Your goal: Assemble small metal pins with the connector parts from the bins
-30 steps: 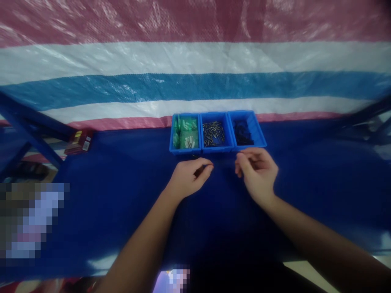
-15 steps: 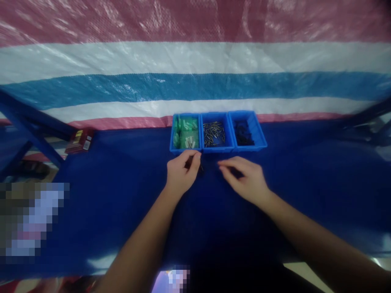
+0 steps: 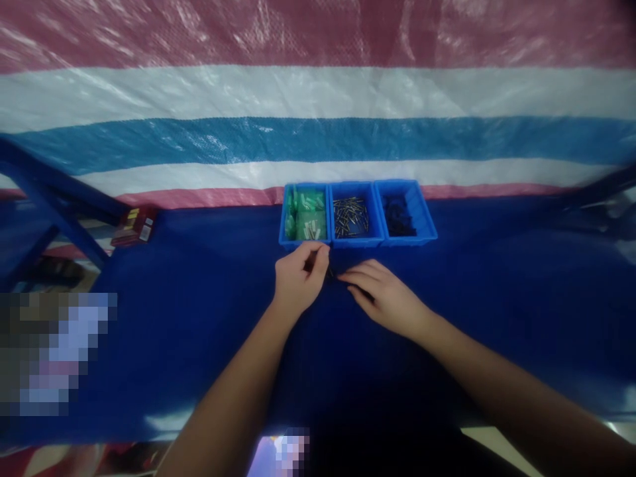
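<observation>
My left hand [image 3: 301,279] is closed in a pinch in front of the left bin, its fingertips on a small dark part [image 3: 330,273]. That part is too small and dim to name and is mostly hidden by the fingers. Close on its right, my right hand [image 3: 385,295] has its fingers stretched toward the same part, with a gap between thumb and forefinger. Whether those fingertips touch the part I cannot tell. Just beyond the hands, the middle blue bin [image 3: 355,243] holds several thin brass-coloured metal pins [image 3: 350,215].
The left bin [image 3: 304,244] contains green plastic bags and small pale pieces. Dark parts [image 3: 397,215] lie in the right bin [image 3: 422,225]. A red box [image 3: 133,225] sits at the far left of the blue table [image 3: 199,298], near a blue metal frame [image 3: 54,199]. Behind hangs a striped sheet [image 3: 318,139].
My right hand has moved left toward my left hand, and its thumb and forefinger have parted. My left hand keeps its pinch. The whole view has shifted slightly.
</observation>
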Demonstrator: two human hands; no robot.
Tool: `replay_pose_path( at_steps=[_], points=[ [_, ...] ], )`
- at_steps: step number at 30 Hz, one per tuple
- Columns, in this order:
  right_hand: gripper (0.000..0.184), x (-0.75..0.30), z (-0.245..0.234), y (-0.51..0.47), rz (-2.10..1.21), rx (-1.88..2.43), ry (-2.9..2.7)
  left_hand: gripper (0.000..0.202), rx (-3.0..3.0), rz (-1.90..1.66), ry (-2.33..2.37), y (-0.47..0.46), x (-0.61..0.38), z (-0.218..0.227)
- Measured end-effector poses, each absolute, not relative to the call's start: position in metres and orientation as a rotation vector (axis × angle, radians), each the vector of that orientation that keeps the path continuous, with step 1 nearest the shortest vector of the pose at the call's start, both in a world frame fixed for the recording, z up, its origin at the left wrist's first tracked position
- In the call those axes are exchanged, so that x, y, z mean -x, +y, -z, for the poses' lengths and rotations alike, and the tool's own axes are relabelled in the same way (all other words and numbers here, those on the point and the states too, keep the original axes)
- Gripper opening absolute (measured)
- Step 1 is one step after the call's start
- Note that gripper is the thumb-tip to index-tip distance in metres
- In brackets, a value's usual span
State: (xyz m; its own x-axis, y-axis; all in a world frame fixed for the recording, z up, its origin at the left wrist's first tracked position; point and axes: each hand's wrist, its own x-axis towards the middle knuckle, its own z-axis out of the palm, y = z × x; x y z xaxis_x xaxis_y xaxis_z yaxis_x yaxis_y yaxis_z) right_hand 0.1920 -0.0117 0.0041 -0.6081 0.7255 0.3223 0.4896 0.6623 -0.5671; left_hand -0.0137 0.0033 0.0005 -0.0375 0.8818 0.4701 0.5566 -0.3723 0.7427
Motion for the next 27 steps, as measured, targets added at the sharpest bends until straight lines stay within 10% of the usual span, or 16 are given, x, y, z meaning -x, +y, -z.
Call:
replay_pose_path(
  at_steps=[27],
  points=[
    [0.008, -0.1930, -0.0096, -0.0107, -0.724, 1.068, -1.888, 0.014, -2.110, -1.095, 1.159, 0.0014, 0.0155, 0.0050]
  ],
)
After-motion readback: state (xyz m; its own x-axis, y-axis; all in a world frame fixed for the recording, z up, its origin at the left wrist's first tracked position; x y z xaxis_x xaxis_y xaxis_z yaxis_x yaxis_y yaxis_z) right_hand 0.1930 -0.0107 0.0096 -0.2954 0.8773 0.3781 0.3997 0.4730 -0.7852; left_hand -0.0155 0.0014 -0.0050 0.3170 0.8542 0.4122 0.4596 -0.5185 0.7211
